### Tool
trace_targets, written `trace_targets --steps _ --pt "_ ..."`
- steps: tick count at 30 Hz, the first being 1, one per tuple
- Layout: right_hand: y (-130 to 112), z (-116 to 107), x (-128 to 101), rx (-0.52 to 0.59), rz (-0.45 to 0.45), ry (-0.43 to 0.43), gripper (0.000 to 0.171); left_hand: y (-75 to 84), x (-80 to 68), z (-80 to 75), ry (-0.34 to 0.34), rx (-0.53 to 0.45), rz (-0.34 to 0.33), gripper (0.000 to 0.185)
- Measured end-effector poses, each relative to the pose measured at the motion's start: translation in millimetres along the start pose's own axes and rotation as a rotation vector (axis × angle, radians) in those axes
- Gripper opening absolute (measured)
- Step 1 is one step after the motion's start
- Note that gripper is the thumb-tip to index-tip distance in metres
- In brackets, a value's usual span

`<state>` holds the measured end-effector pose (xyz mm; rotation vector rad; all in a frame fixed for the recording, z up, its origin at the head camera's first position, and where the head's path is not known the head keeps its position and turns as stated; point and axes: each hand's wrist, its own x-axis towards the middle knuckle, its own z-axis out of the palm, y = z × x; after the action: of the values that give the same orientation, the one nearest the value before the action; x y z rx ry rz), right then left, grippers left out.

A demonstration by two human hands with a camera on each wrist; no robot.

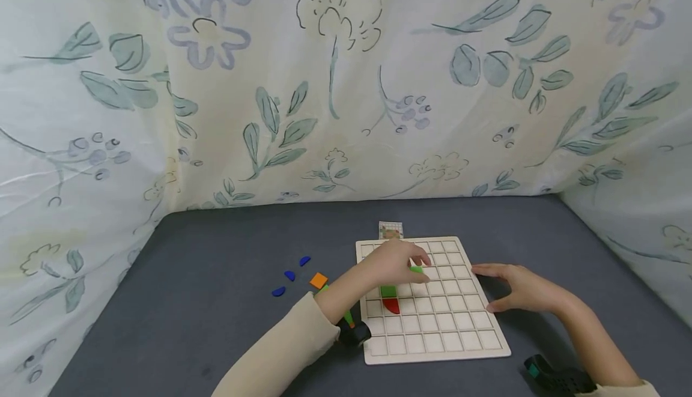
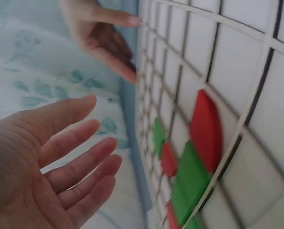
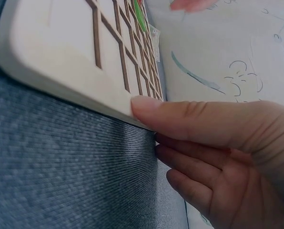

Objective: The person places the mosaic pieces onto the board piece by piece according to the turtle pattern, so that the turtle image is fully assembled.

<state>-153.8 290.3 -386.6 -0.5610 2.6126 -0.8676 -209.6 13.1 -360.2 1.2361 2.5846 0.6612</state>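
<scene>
A pale gridded board [image 1: 432, 349] lies on the dark table. My left hand [image 1: 397, 262] hovers over its upper left part. In the left wrist view that hand [image 2: 61, 162] has loosely bent fingers and nothing between them. Beneath and beside it on the board are a green square [image 1: 388, 291], a red curved piece [image 1: 391, 306] and a smaller green piece [image 1: 416, 269]; more pieces are partly hidden by the hand. At the board's right edge rests my right hand [image 1: 519, 289], thumb and forefinger spread apart, their tips touching the rim. The right wrist view shows its thumb [image 3: 180, 117] against the board's side.
Left of the board lie several blue half-round pieces [image 1: 278, 292] and an orange square [image 1: 319, 280]. Green pieces are partly covered by my left forearm. A small printed card [image 1: 390, 230] sits at the board's far edge. Flowered cloth [image 1: 346, 115] surrounds the table.
</scene>
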Motion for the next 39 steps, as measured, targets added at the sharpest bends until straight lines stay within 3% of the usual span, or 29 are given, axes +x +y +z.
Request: trace_targets --steps 4,10,23,31,39 --pt "2.7 -0.1 -1.3 -0.002 -0.001 -0.001 0.081 -3.9 -12.9 -16.0 -0.001 -0.076 0.016 0.029" --pt "3.3 -1.2 -2.9 -0.013 0.001 0.007 0.081 -24.9 -41.7 -35.6 0.029 -0.160 -0.044 0.032" --pt "5.3 -1.8 -2.7 -0.002 0.003 0.000 0.082 -75.2 -102.9 -48.8 0.120 -0.210 -0.117 0.033" --pt "5.7 -2.0 -1.0 0.011 0.006 -0.004 0.083 -91.3 -124.3 -54.5 0.169 -0.216 -0.115 0.034" --pt "4.0 -0.5 -1.3 -0.004 -0.003 -0.001 0.082 -98.1 -131.9 -54.0 0.169 -0.200 -0.138 0.036"
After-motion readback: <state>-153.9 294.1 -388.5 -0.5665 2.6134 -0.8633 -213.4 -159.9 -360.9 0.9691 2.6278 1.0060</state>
